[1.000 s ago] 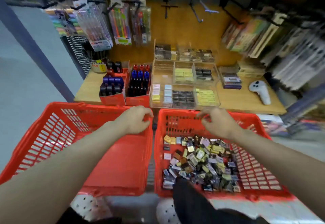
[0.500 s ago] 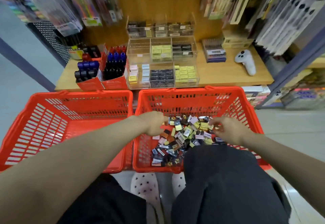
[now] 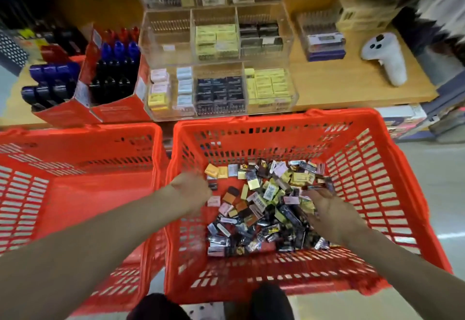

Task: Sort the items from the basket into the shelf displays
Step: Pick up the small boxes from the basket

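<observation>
red basket (image 3: 357, 158), head view: holds pile of small packs (image 3: 264, 206) on its floor. l. hand (image 3: 192, 191) inside at pile's left edge, fingers curled, grip contents can't tell. r. hand (image 3: 332, 215) on pile's right side, fingers among packs, grip unclear. clear shelf display (image 3: 219, 68) on counter (image 3: 352, 88) behind basket. second red basket (image 3: 75, 168) to the left.

Both hands reach into the right red basket (image 3: 372, 168), which holds a heap of small packets (image 3: 266, 206). The left hand (image 3: 192, 191) hovers curled at the heap's left edge; the right hand (image 3: 329, 214) lies on its right side, fingers among the packets. An acrylic shelf display (image 3: 216, 68) stands at the wooden shelf's (image 3: 352, 88) front edge, behind the basket.
</observation>
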The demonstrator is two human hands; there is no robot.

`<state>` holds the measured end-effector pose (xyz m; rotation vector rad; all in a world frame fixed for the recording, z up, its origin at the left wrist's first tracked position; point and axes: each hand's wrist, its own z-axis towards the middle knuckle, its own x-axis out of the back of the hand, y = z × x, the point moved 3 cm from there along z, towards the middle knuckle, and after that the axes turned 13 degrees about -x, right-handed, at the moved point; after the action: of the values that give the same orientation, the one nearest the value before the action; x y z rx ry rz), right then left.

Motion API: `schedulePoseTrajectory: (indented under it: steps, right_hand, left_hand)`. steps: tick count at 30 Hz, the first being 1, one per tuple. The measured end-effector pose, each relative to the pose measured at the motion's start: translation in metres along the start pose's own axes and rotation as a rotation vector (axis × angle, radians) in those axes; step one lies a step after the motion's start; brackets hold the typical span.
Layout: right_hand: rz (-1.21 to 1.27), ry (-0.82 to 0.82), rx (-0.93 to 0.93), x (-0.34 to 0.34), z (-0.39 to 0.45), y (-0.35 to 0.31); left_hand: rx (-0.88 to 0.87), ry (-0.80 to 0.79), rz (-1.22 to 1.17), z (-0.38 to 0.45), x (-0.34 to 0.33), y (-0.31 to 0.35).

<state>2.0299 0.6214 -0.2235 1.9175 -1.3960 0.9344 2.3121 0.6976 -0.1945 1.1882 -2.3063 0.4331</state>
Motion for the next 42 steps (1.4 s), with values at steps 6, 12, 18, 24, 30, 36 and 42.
schedulePoseTrajectory:
  steps: [6,12,18,24,30,36,42]
  right_hand:
    - [0.096,0.016,0.03,-0.006,-0.019,-0.017]
    - [0.08,0.005,0.128,0.016,-0.025,-0.019]
    - [-0.053,-0.122,0.287,0.055,-0.027,-0.034]
    - [-0.124,-0.174,0.325,0.063,-0.02,-0.085]
    - [0.451,-0.265,0.133,-0.017,0.013,-0.139]
    - [0.74,-0.277,-0.061,-0.069,0.033,-0.139]
    - [1.042,-0.33,-0.145,-0.067,0.041,-0.133]
  left_hand:
    - [0.021,0.015,0.041,-0.005,-0.002,0.003]
    - [0.014,0.016,0.032,-0.018,-0.017,-0.013]
    - [0.024,-0.044,0.026,-0.037,-0.05,-0.024]
    - [0.043,0.178,-0.515,-0.039,-0.053,-0.038]
    - [0.212,0.404,-1.05,0.04,-0.07,-0.021]
    - [0.432,0.441,-1.049,0.088,-0.111,-0.005]
    - [0.518,0.78,-1.284,0.075,-0.115,-0.002]
